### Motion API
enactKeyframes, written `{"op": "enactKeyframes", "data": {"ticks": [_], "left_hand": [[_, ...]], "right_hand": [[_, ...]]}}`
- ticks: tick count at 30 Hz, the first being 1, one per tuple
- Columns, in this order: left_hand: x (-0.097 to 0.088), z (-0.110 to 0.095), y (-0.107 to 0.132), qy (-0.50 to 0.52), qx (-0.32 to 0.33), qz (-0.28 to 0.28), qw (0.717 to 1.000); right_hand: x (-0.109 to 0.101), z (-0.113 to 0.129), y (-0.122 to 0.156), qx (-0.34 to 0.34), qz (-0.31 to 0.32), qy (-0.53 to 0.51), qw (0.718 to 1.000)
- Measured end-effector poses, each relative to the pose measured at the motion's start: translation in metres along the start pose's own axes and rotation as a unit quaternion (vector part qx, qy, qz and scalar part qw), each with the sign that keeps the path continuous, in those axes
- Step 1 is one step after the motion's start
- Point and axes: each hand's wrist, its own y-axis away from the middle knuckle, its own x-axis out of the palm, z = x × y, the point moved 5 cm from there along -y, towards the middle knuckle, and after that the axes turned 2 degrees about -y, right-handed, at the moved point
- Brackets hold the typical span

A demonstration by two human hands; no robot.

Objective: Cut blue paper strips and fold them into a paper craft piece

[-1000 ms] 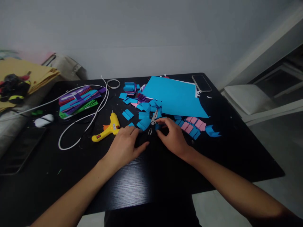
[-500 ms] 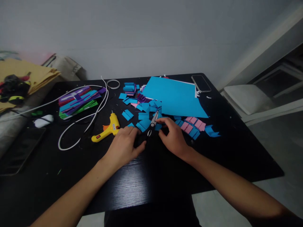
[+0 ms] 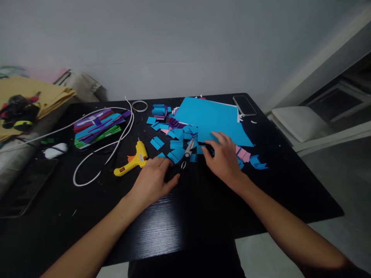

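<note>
My left hand point(image 3: 153, 179) lies on the black table point(image 3: 179, 216), fingers loosely stretched, fingertips beside the black handles of a pair of scissors point(image 3: 187, 152). My right hand point(image 3: 224, 156) hovers with spread fingers over small folded blue and pink paper pieces point(image 3: 243, 154), at the front edge of a large blue paper sheet point(image 3: 211, 117). More folded blue pieces point(image 3: 176, 148) lie scattered between the two hands. Neither hand holds anything I can see.
A yellow glue gun point(image 3: 131, 161) lies left of my left hand, its white cord point(image 3: 101, 148) looping leftward. A stack of coloured paper strips point(image 3: 95, 125) sits at the left. A tape ring point(image 3: 139, 105) and a phone point(image 3: 245, 105) lie at the back edge.
My right hand has moved right and away from the scissors, onto the pink and blue pieces. The left hand has stayed put. The view shifted slightly.
</note>
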Motion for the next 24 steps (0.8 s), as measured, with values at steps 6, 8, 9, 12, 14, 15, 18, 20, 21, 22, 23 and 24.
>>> {"op": "enactKeyframes", "data": {"ticks": [6, 8, 9, 12, 14, 15, 18, 20, 21, 22, 23, 24], "left_hand": [[0.000, 0.001, 0.000, -0.001, -0.001, -0.002, 1.000], [0.000, 0.002, 0.001, -0.004, 0.001, -0.007, 1.000], [0.000, 0.002, 0.001, -0.005, 0.002, -0.009, 1.000], [0.000, 0.003, 0.001, -0.002, 0.000, -0.013, 1.000], [0.000, 0.004, 0.001, 0.002, -0.002, -0.017, 1.000], [0.000, 0.004, 0.001, 0.004, -0.004, -0.020, 1.000], [-0.003, 0.006, 0.000, 0.021, -0.009, -0.038, 0.999], [-0.006, 0.008, -0.001, 0.054, -0.012, -0.059, 0.997], [-0.009, 0.009, -0.001, 0.077, -0.015, -0.072, 0.994], [-0.011, 0.010, 0.000, 0.101, -0.020, -0.087, 0.991], [-0.014, 0.012, 0.000, 0.125, -0.029, -0.105, 0.986], [-0.016, 0.014, 0.001, 0.147, -0.042, -0.123, 0.981]], "right_hand": [[0.003, 0.001, 0.000, -0.017, 0.029, 0.032, 0.999], [0.002, 0.002, 0.000, -0.020, 0.034, 0.040, 0.998], [0.003, 0.002, 0.000, -0.022, 0.040, 0.044, 0.998], [0.005, 0.003, 0.000, -0.020, 0.063, 0.048, 0.997], [0.002, 0.004, -0.001, -0.015, 0.058, 0.042, 0.997], [-0.001, 0.005, -0.003, -0.013, 0.045, 0.035, 0.998], [-0.025, 0.014, -0.009, -0.028, -0.043, -0.009, 0.999], [-0.050, 0.022, -0.012, -0.050, -0.127, -0.077, 0.988], [-0.064, 0.026, -0.013, -0.057, -0.169, -0.122, 0.976], [-0.078, 0.027, -0.013, -0.052, -0.206, -0.171, 0.962], [-0.089, 0.028, -0.014, -0.039, -0.228, -0.223, 0.947], [-0.098, 0.027, -0.015, -0.013, -0.236, -0.272, 0.933]]}}
